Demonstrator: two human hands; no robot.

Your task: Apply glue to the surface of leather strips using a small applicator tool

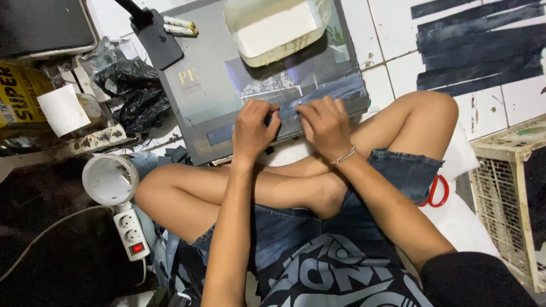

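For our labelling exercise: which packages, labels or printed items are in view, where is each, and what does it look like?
Yellow package: far left, boxy, dark print.
Grey board: before both hands, flat, gold mark, pale printed picture.
White tub: on the board's far end, rectangular, unmarked.
Black bag: left of the board, crumpled.

There's a yellow package (18, 94) with black lettering at the far left edge, plus a plain white label (61, 110) on a can just beside it.
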